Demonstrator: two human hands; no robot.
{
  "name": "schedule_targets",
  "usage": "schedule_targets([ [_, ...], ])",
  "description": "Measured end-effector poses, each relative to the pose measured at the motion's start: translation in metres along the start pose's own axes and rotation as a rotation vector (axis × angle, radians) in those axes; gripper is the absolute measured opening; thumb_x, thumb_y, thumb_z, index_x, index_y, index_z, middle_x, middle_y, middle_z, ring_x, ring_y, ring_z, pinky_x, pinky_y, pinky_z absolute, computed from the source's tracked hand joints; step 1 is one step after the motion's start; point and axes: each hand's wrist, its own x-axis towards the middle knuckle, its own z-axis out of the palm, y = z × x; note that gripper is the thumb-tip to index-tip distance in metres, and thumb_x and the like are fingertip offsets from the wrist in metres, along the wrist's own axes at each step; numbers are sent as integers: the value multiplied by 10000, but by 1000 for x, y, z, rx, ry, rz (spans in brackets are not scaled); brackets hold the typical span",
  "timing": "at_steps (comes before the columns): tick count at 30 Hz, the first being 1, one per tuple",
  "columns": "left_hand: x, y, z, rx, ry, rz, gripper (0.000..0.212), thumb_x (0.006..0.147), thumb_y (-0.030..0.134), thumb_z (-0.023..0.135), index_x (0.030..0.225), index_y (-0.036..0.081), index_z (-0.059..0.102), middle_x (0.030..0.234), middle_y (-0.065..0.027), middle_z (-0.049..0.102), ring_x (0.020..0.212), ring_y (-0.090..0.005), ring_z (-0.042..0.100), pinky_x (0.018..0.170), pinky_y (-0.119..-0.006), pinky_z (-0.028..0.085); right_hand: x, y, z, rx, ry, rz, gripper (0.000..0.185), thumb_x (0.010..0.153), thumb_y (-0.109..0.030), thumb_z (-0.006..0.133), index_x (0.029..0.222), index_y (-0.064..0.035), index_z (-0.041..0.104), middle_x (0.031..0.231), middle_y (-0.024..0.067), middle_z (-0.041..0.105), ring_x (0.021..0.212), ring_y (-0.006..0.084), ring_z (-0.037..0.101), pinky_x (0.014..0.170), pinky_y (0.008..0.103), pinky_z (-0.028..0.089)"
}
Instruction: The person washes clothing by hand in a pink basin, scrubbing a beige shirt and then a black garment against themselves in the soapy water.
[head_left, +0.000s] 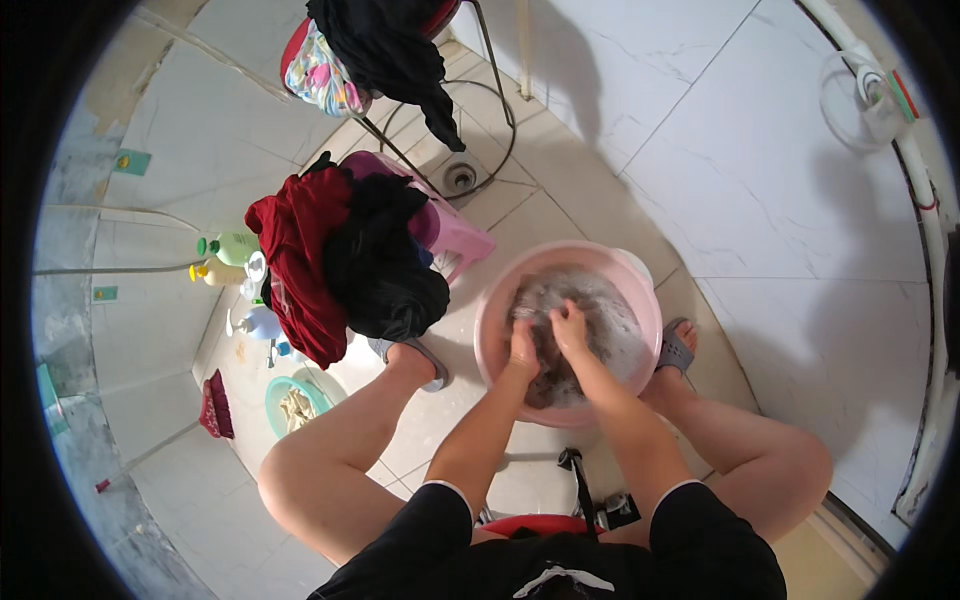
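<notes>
A pink plastic basin (491, 379) stands on the floor between my feet, holding sudsy water (619, 307) and a dark wet cloth (551, 379). Over the left half of the water, my left hand (524, 346) has its fingers curled on the cloth. My right hand (570, 328) is close beside it, its bent fingers also on the cloth. The fingertips are blurred, and foam and water hide much of the cloth, so its kind cannot be told.
Left of the basin, a red garment (304, 262) and black clothes (382, 277) lie heaped on a pink plastic stool (461, 236). Pump bottles (238, 248) and a green basin (276, 409) stand farther left. A chair with clothes (390, 56) is ahead, near a floor drain (459, 178).
</notes>
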Motion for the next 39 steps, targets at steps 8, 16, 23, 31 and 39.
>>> schedule_targets([
  [8, 19, -15, -48, -147, -293, 77, 397, 883, 401, 536, 1065, 50, 579, 1025, -117, 599, 937, -249, 583, 874, -379, 472, -107, -93, -36, 30, -135, -497, 260, 767, -290, 717, 683, -77, 595, 677, 133, 624, 637, 343, 600, 606, 426, 474],
  [16, -40, 10, 8, 802, 553, 536, 457, 847, 237, 574, 1231, 5, 485, 1172, -205, 552, 1023, -352, 554, 904, -432, 447, 3, -43, -72, -533, 399, -309, 255, 877, -284, 548, 1045, -96, 585, 1101, 171, 562, 977, 360, 531, 803, 475, 423],
  [23, -23, -15, -8, 1802, 215, 623, 333, 868, 241, 514, 1157, 79, 549, 1299, -234, 426, 1153, -427, 457, 931, -495, 417, -19, -2, -43, -907, -420, -512, 462, 880, -361, 519, 1286, -142, 493, 1326, 189, 470, 1180, 388, 463, 975, 598, 287],
  [31, 43, -1, -15, 1343, 142, 712, 222, 795, 85, 539, 988, 17, 624, 884, -237, 640, 817, -363, 635, 770, -426, 500, 35, -17, -52, -931, -380, -62, 386, 841, -299, 578, 1117, -29, 585, 1084, 237, 603, 1022, 361, 580, 905, 407, 452],
  [39, 49, -19, -4, 480, -176, 369, 411, 945, 358, 460, 1134, 15, 584, 1095, -118, 616, 957, -247, 585, 838, -364, 468, -43, -73, -25, 182, 136, -286, 210, 818, -204, 642, 890, -14, 589, 782, 149, 603, 724, 329, 584, 688, 379, 470],
])
